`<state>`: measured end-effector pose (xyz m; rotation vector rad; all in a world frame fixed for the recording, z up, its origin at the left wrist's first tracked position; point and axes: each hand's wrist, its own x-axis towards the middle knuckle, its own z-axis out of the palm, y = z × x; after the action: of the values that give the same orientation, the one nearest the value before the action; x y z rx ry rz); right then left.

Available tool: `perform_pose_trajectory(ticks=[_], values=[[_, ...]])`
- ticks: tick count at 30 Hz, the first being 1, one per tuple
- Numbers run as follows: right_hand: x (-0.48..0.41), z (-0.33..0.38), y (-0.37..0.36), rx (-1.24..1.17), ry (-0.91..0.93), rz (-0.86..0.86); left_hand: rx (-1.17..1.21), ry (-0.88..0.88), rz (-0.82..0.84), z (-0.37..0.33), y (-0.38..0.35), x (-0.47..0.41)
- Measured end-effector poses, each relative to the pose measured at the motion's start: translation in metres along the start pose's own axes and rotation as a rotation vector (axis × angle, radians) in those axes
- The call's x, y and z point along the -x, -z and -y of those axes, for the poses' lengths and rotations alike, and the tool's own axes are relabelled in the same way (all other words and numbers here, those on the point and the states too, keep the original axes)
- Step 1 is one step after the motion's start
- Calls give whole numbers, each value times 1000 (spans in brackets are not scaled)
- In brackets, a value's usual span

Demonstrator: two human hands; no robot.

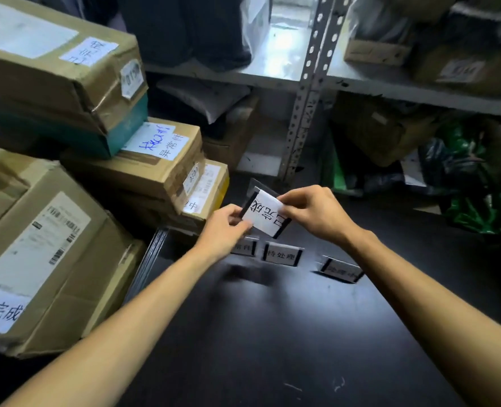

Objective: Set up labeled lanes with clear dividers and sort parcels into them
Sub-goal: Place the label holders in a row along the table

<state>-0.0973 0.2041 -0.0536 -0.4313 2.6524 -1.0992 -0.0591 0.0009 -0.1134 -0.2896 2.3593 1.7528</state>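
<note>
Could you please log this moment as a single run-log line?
step: lane labelling | left hand: pinches label card | right hand: pinches same card | dark table: three label stands | boxes: stacked at left

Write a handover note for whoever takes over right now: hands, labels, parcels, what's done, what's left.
Left hand and right hand both pinch one white label card above the dark table.
Three label stands sit in a row on the table below the hands.
Parcels are stacked at the left, not yet in lanes; what look like clear sheets lie at the table's left edge.
Done: three labels out.
Left: place this card, set dividers, sort parcels.
</note>
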Motion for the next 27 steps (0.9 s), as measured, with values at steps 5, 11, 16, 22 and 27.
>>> perform_pose_trajectory(ticks=[5,11,16,22,27], values=[[28,-6,46,-162,-96,-106,312,-36,109,-52,-36,2],[69,-43,84,-251,-261,-72,204,-225,297,-103,-86,7],[101,-78,110,-2,-91,-287,-74,-324,293,-129,-133,9],[134,-139,142,5,-110,-334,-212,-355,121,-151,-210,15],[157,-194,153,-216,-212,-366,-269,-394,15,-140,-273,18]])
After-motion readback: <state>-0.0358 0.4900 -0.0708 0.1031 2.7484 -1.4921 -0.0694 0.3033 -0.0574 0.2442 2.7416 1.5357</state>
